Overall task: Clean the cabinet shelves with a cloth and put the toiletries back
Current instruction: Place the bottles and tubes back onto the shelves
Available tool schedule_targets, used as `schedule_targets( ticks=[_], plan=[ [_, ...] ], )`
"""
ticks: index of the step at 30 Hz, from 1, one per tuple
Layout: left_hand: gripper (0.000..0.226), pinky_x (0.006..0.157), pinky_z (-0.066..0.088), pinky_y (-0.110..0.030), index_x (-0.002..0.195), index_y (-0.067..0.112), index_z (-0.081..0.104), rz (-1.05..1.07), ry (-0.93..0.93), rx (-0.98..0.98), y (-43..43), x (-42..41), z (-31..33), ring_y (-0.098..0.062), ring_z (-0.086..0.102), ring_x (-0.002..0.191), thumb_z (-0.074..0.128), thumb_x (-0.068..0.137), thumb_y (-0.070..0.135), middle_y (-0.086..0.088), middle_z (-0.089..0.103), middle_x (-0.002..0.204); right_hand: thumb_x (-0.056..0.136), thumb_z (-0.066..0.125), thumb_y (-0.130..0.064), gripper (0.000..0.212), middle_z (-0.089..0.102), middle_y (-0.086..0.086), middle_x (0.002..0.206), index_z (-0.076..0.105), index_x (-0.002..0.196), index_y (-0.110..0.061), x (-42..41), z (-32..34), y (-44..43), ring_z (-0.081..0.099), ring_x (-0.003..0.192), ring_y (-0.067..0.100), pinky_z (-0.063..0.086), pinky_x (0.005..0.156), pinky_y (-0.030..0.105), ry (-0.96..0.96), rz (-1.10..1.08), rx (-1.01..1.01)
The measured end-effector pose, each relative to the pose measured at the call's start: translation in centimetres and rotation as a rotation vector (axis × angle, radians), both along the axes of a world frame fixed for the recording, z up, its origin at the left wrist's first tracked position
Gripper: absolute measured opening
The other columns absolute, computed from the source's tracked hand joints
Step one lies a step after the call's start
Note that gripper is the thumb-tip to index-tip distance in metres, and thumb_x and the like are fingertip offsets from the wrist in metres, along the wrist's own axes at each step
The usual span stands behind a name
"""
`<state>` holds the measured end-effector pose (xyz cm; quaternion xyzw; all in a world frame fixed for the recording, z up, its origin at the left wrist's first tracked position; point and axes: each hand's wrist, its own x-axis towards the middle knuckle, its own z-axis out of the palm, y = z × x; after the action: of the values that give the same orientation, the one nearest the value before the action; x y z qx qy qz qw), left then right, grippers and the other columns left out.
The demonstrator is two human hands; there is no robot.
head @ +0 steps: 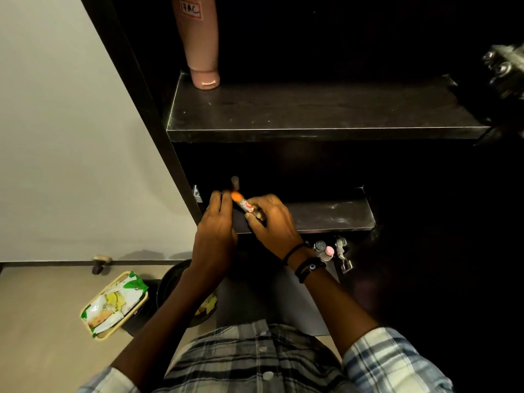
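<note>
My right hand (272, 219) grips a small white tube with an orange cap (243, 204), held tilted over the left end of the lower dark shelf (326, 215). Beside it my left hand (219, 222) rests at that shelf's front left corner, fingers curled near a small dark upright item (235, 182); whether it holds anything is unclear. On the upper shelf (312, 112) a tall pink bottle (200, 43) stands on its cap at the far left. Below the lower shelf, small bottles (324, 249) show, one with a pink cap. No cloth is in sight.
A pale wall (71, 137) lies left of the dark cabinet side panel (147, 109). On the floor sit a yellow basket of green and white packets (113, 304) and a black round bin (175, 285). Metal hinges (502, 69) show at the right edge.
</note>
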<state>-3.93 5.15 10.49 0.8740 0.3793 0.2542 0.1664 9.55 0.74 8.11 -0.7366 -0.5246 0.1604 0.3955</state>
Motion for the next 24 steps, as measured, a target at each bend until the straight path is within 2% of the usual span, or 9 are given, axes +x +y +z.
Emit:
schedule_targets(
  ticks=[5,8,11,13,15,18,21,24],
  plan=[
    [0.059,0.086,0.055,-0.043,0.134,-0.008,0.041,-0.020,0.010,0.000,-0.2,-0.3,0.0,-0.042,0.058,0.105,0.057,0.077,-0.016,-0.029,0.044,0.134,0.082,0.067,-0.020,0.010,0.062,0.000,0.082,0.060,0.085,-0.012,-0.2,-0.3,0.3,0.057,0.077,0.015,0.049,0.069,0.032,0.044,-0.077,0.073],
    [0.061,0.085,0.055,-0.045,0.135,-0.007,0.039,-0.025,0.020,-0.004,0.0,-0.4,-0.3,-0.042,0.057,0.107,0.056,0.077,-0.016,-0.028,0.042,0.136,0.083,0.066,-0.023,0.009,0.064,0.000,0.081,0.061,0.083,-0.015,-0.4,-0.8,1.1,0.059,0.078,0.017,0.051,0.070,0.038,0.050,-0.087,0.036],
    [0.061,0.087,0.054,-0.043,0.136,-0.007,0.038,-0.027,0.025,-0.001,-0.1,-0.4,-0.2,-0.042,0.055,0.110,0.055,0.078,-0.015,-0.027,0.040,0.138,0.082,0.067,-0.022,0.012,0.065,0.003,0.079,0.063,0.082,-0.011,-0.6,-0.7,2.0,0.061,0.077,0.021,0.048,0.066,0.033,0.039,-0.100,0.001],
    [0.064,0.089,0.053,-0.046,0.138,-0.006,0.035,-0.024,0.038,-0.008,-0.2,-0.6,-0.1,-0.042,0.052,0.115,0.055,0.078,-0.013,-0.027,0.037,0.141,0.082,0.067,-0.023,0.013,0.068,0.005,0.082,0.066,0.085,-0.010,-0.7,-0.6,2.4,0.063,0.080,0.022,0.046,0.067,0.029,0.014,-0.094,-0.023],
    [0.069,0.091,0.052,-0.048,0.140,-0.006,0.032,-0.015,0.052,-0.021,-0.4,-0.7,-0.2,-0.042,0.048,0.121,0.057,0.075,-0.016,-0.027,0.033,0.145,0.082,0.067,-0.024,0.017,0.070,0.006,0.088,0.068,0.091,-0.010,-0.7,-0.6,2.7,0.064,0.086,0.024,0.050,0.072,0.032,-0.015,-0.090,-0.040],
    [0.079,0.092,0.052,-0.045,0.143,-0.003,0.027,-0.001,0.061,-0.045,-0.8,-1.0,0.1,-0.042,0.046,0.125,0.060,0.073,-0.018,-0.024,0.024,0.151,0.082,0.067,-0.025,0.019,0.069,0.007,0.090,0.067,0.092,-0.010,-0.7,-0.9,2.7,0.064,0.088,0.025,0.049,0.074,0.031,-0.024,-0.096,-0.051],
    [0.084,0.100,0.046,-0.041,0.147,0.000,0.017,0.001,0.063,-0.117,-1.8,-1.2,1.1,-0.037,0.036,0.134,0.064,0.077,-0.006,-0.017,0.010,0.156,0.082,0.068,-0.027,0.021,0.068,0.006,0.091,0.066,0.094,-0.010,-0.5,-1.1,2.3,0.063,0.089,0.023,0.046,0.074,0.029,-0.031,-0.093,-0.029],
    [0.087,0.104,0.040,-0.043,0.146,-0.001,0.017,-0.032,0.060,-0.145,-2.4,-1.5,1.5,-0.035,0.027,0.139,0.070,0.077,0.003,-0.017,0.007,0.156,0.082,0.070,-0.028,0.032,0.067,0.007,0.103,0.064,0.107,-0.009,-0.4,-1.1,1.4,0.060,0.098,0.022,0.048,0.084,0.031,-0.018,-0.100,-0.009]
  ],
)
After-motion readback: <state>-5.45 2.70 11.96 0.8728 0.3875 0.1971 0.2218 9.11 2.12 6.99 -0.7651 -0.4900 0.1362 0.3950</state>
